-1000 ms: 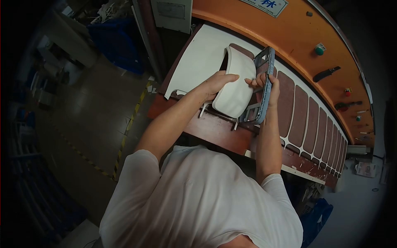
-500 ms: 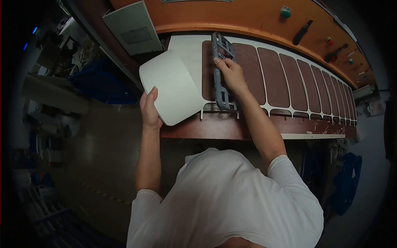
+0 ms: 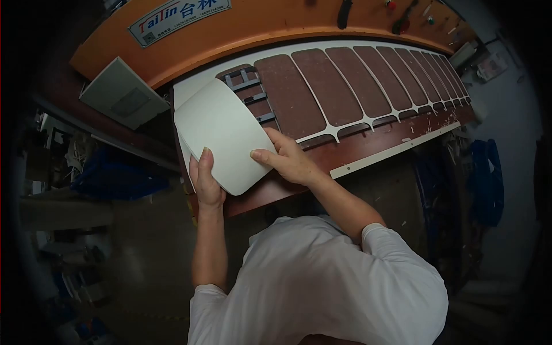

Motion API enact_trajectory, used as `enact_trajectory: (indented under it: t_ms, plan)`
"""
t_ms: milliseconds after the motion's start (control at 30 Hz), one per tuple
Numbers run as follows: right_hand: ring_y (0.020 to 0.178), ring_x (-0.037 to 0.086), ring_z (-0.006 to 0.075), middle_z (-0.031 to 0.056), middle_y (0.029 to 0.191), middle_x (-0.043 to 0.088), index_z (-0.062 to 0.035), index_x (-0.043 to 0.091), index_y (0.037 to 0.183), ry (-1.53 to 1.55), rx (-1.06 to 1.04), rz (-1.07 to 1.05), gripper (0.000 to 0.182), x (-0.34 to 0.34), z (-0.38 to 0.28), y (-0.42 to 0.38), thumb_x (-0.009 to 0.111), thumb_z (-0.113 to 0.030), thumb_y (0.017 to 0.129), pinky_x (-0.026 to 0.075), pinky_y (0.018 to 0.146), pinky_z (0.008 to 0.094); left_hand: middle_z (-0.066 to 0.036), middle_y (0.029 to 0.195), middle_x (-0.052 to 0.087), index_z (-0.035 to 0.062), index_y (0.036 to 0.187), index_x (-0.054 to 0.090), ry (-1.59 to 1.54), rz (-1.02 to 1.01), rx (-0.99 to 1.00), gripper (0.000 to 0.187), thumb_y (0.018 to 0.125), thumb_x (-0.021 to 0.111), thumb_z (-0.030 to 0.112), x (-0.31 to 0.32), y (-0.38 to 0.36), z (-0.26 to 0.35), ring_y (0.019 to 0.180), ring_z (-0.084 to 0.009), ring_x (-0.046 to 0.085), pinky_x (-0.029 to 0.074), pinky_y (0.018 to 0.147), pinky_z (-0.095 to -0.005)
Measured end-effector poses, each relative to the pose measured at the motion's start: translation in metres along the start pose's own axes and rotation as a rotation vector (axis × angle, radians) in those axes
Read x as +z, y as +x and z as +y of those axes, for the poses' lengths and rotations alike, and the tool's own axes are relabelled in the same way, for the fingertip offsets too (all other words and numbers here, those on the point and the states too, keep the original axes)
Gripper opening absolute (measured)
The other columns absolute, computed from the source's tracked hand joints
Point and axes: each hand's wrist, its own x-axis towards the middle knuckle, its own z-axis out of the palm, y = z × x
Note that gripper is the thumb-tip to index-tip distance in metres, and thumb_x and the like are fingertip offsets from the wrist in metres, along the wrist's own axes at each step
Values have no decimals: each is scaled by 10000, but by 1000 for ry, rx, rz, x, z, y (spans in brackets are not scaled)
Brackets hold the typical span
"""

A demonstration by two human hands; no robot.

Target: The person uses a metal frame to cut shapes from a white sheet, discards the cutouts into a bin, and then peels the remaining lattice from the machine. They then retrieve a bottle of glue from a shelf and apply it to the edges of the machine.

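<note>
Both hands hold a white rounded panel [image 3: 227, 132], tilted above the left end of the table; a second edge along its left side suggests more than one layer. My left hand [image 3: 207, 178] is closed on the lower left edge, thumb on top. At the right edge, my right hand [image 3: 287, 158] pinches the panel between thumb and fingers. Just behind the panel a dark grey cutting die [image 3: 253, 95] with crossbars lies on the table, partly hidden by it. Beyond stretches a white sheet [image 3: 323, 118] with a row of rounded cut-out openings.
The reddish-brown table [image 3: 270, 187] has a pale strip [image 3: 397, 149] along its front edge and scraps at the right. Behind runs an orange machine beam [image 3: 241, 26] with a sign [image 3: 178, 20]. A pale box-like panel [image 3: 123, 95] stands left; blue bags [image 3: 118, 175] lie below.
My right hand has let go of the cutting die, leaving it on the table, and now grips the panel's right edge. The view has turned left; my left hand still holds the panel.
</note>
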Motion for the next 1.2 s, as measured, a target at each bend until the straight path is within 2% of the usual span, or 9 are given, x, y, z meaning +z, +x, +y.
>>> enact_trajectory:
  t_ms: [267, 500, 600, 700, 733, 933, 1033, 1100, 1200]
  plan:
    - [1093, 607, 153, 99, 1180, 644, 28, 510, 1356, 75, -58, 136, 472, -80, -17, -75, 663, -171, 956, 491, 959, 319, -199, 1289, 570, -66, 1412, 390, -31, -243, -49, 534, 1022, 445, 296, 87, 2, -24, 1138, -271, 603, 486, 968, -402]
    - [1026, 625, 108, 52, 1111, 688, 25, 567, 1305, -60, -198, 537, 345, -142, -46, -182, 611, -115, 993, 501, 907, 289, -170, 1211, 604, -61, 1408, 410, 25, -450, -111, 630, 1028, 501, 433, 186, -12, -96, 1062, -232, 631, 505, 912, -360]
    - [925, 679, 172, 129, 1031, 708, 41, 600, 1243, -431, -299, 755, 314, -209, -59, -243, 634, -93, 960, 536, 815, 313, -176, 1339, 571, -30, 1476, 382, 102, -728, -132, 636, 1044, 512, 417, 217, -33, -146, 1200, -257, 574, 450, 1016, -344]
    - [881, 697, 198, 160, 988, 709, 50, 623, 1207, -737, -387, 1026, 300, -295, -72, -318, 664, -48, 926, 552, 757, 304, -161, 1312, 603, -26, 1420, 483, 558, -694, 98, 538, 1016, 584, 315, 274, -51, -181, 1177, -243, 595, 446, 1013, -363]
    - [844, 699, 262, 173, 970, 699, 36, 612, 1201, -861, -430, 1147, 288, -328, -76, -345, 646, -58, 931, 542, 708, 341, -178, 1319, 593, -41, 1378, 520, 684, -681, 229, 479, 1012, 576, 264, 294, -53, -196, 1193, -288, 584, 432, 1028, -377]
    - [914, 702, 344, 197, 1047, 697, -5, 627, 1219, -1452, -150, 1629, 281, -559, -169, -551, 615, -103, 956, 543, 756, 401, -205, 1269, 578, -23, 1357, 530, 1110, -483, 374, 424, 1006, 584, 208, 342, -62, -245, 1156, -349, 561, 424, 1009, -415]
    - [1075, 655, 348, 204, 1230, 636, -57, 595, 1319, -1649, 384, 1786, 367, -706, -230, -683, 548, -252, 1012, 535, 871, 466, -206, 1245, 590, -30, 1350, 533, 1195, -450, 365, 439, 989, 613, 207, 342, -64, -252, 1151, -354, 562, 429, 1003, -412]
    - [1145, 614, 356, 188, 1301, 595, -56, 572, 1341, -1877, 851, 2108, 409, -764, -250, -746, 550, -297, 1012, 510, 927, 470, -209, 1241, 589, -30, 1348, 535, 1293, -463, 404, 453, 981, 626, 220, 344, -65, -254, 1144, -360, 565, 435, 998, -415]
    - [1154, 598, 370, 182, 1326, 576, -57, 569, 1334, -1403, 663, 2388, 414, -787, -223, -774, 561, -310, 1006, 498, 950, 475, -212, 1231, 590, -30, 1344, 537, 1345, -474, 447, 473, 971, 642, 241, 351, -64, -253, 1127, -370, 568, 442, 988, -422]
